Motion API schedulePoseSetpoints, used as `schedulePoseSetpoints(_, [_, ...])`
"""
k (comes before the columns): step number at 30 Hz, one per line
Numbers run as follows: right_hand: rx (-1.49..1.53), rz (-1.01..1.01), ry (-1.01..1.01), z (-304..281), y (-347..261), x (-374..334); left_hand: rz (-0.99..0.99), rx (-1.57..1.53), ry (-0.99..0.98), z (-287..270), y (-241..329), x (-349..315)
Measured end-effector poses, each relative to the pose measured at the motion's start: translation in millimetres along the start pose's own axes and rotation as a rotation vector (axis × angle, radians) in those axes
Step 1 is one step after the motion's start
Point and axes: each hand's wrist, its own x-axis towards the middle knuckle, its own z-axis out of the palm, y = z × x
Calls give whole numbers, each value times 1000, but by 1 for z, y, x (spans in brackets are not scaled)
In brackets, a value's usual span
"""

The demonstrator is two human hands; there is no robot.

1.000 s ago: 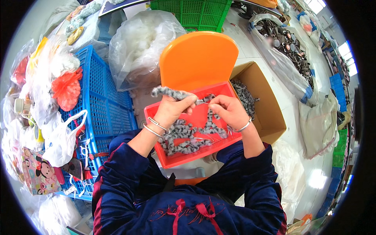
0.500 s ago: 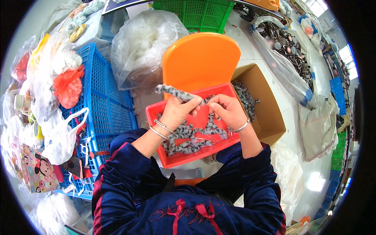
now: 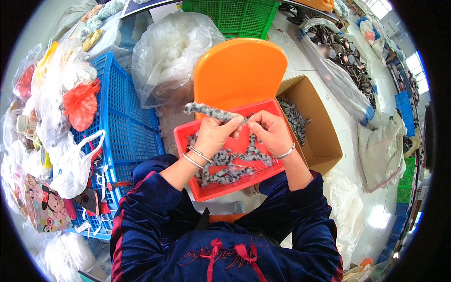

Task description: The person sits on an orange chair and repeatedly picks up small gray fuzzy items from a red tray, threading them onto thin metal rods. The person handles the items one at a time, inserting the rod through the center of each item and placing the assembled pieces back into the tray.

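Note:
A grey fuzzy strip [image 3: 206, 110], mottled dark and light, is pinched in my left hand [image 3: 217, 133]; its free end sticks out to the left. My right hand [image 3: 271, 131] has thumb and forefinger pressed together at the strip's other end, almost touching the left fingertips. What the right fingers hold is too small to make out. Below both hands is a red tray [image 3: 211, 191]. Several more grey fuzzy strips [image 3: 221, 176] lie in it, along with thin metal wire pieces [image 3: 244, 162].
An orange chair [image 3: 239, 70] stands behind the tray. To its right is a cardboard box [image 3: 324, 141] with grey fuzzy pieces inside. On the left are a blue crate [image 3: 129, 117] and a clear bag of white stuffing [image 3: 174, 56]. A green crate [image 3: 230, 16] stands at the back.
My hands stay close together over the tray. The right fingertips have shifted slightly left, nearer the left ones; the strip remains in my left hand.

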Motion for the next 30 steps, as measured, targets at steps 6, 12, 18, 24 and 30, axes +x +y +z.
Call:
schedulePoseSetpoints(6, [-19,-20,121,9,2,0,86,127,18,5,-3,-1])
schedulePoseSetpoints(12, [-233,-71,284,19,5,2,590,550,73,18,-7,-5])
schedulePoseSetpoints(18, [163,95,61,-3,-14,4,52,88,20,13,7,-3])
schedulePoseSetpoints(24, [216,81,-96,5,-13,-1,-94,-109,-80,11,6,-2])
schedulePoseSetpoints(30, [332,37,-142,6,-10,-1,-164,-288,-82,14,5,-3])
